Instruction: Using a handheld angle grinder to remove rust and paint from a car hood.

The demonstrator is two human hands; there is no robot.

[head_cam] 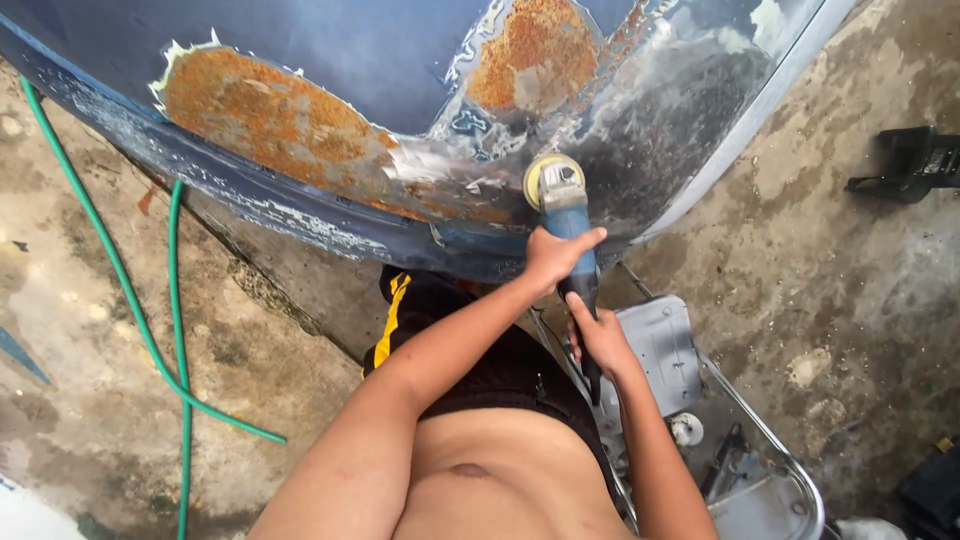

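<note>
A blue angle grinder (566,212) with a yellow-edged sanding disc (541,175) rests against a dark blue car body panel (350,60) that bears large orange rust patches (270,115) and bare ground metal. My left hand (556,254) wraps the grinder's body just behind the head. My right hand (600,338) grips the black rear handle lower down. The disc touches the panel near its lower edge, between rust and grey sanded metal.
A green hose (170,330) snakes over the stained concrete floor at left. A grey metal part on a tubular frame (660,350) lies under my right arm. A black tool (915,160) lies at the right edge. My black shorts with a yellow stripe (395,320) show below the panel.
</note>
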